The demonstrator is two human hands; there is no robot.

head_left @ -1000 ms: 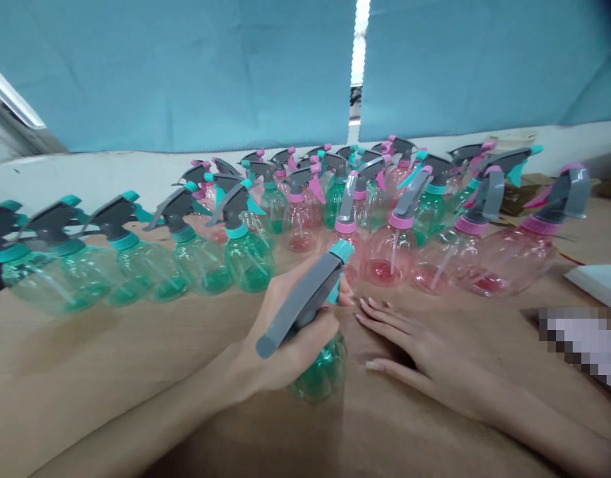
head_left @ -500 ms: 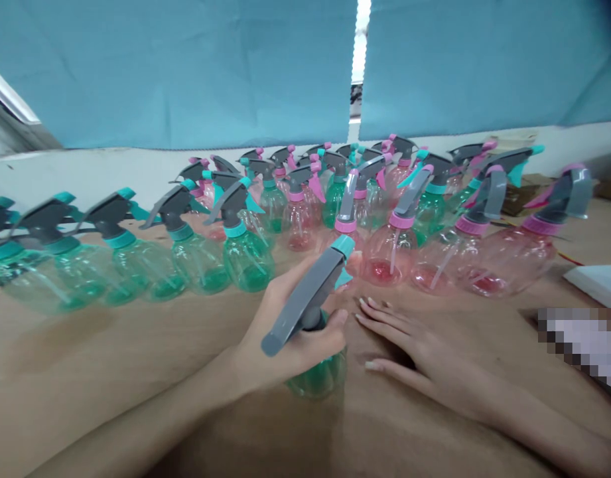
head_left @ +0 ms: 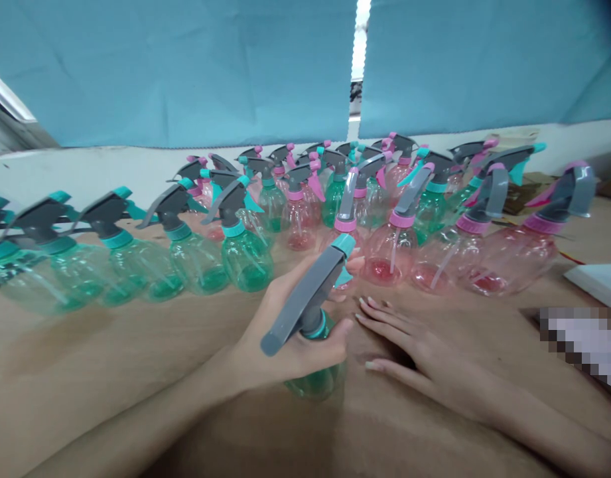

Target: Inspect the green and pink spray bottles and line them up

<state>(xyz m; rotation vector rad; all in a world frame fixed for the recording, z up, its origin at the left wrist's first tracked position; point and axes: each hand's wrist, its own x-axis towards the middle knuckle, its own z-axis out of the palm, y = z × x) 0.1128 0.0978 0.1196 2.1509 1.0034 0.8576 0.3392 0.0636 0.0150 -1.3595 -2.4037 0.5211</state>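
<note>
My left hand [head_left: 295, 332] is wrapped around the neck of a green spray bottle [head_left: 318, 382] that stands on the table in front of me. Its grey spray head with a teal nozzle [head_left: 343, 245] points away from me and to the right. The thumb lies on the near side of the teal collar, while the fingertips show beyond the head, loosely curved. Just right of the bottle, my right hand [head_left: 419, 348] rests palm down on the tabletop, fingers stretched out, holding nothing.
A row of green spray bottles [head_left: 248, 259] stands at the left. Pink spray bottles [head_left: 389, 259] line the right side, with mixed ones behind. A blurred-out flat object [head_left: 584, 338] lies on the brown table [head_left: 186, 425] at the right. Blue cloth [head_left: 210, 73] hangs behind.
The left hand's thumb and fingers have spread a little, and more of the bottle's teal collar shows. The right hand has stayed in place.
</note>
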